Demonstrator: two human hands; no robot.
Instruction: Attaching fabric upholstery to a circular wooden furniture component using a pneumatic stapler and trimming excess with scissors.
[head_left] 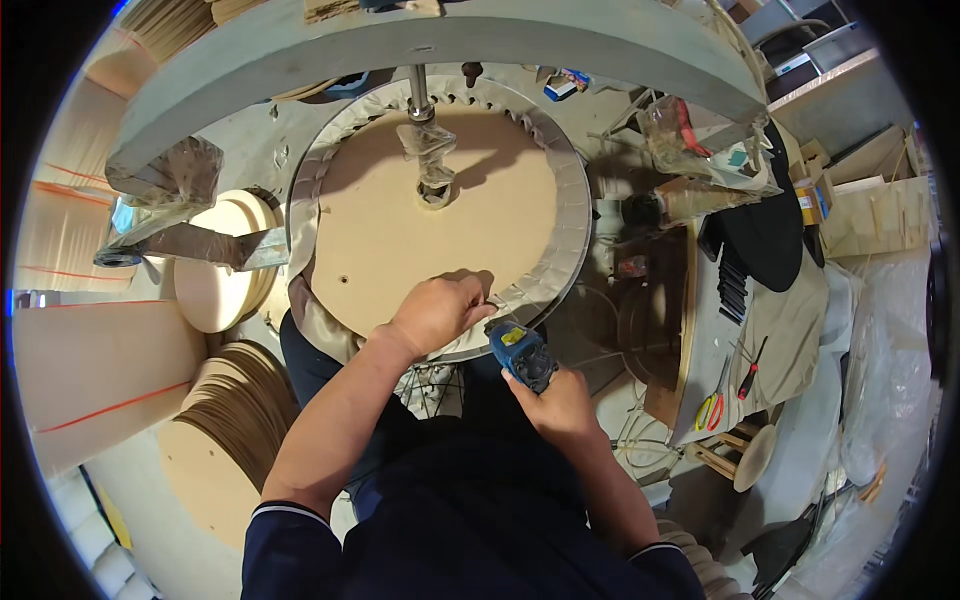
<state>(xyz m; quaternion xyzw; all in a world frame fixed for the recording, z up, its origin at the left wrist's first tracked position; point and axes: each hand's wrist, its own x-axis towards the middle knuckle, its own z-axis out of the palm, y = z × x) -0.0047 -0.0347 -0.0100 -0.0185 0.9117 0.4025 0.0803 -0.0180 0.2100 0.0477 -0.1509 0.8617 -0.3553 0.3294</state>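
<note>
A round wooden board (400, 240) lies in a round metal-rimmed holder under a press rod (430, 140). Pale fabric (545, 275) is folded in pleats over the board's edge on the right and far sides; at the near left it hangs loose. My left hand (440, 312) is over the board's near edge, thumb and fingers pinched together on what looks like the fabric edge. Just right of it, my right hand (560, 402) grips a blue staple gun (520, 352), its nose close to the rim and the left fingertips.
A thick grey frame (430, 45) arches over the far side. Stacked round boards (225, 430) stand at the left. On the right-hand bench (705, 350) lie yellow-handled scissors (711, 408), a red-handled screwdriver (750, 378) and black strips (733, 288). A small stool (752, 458) sits below it.
</note>
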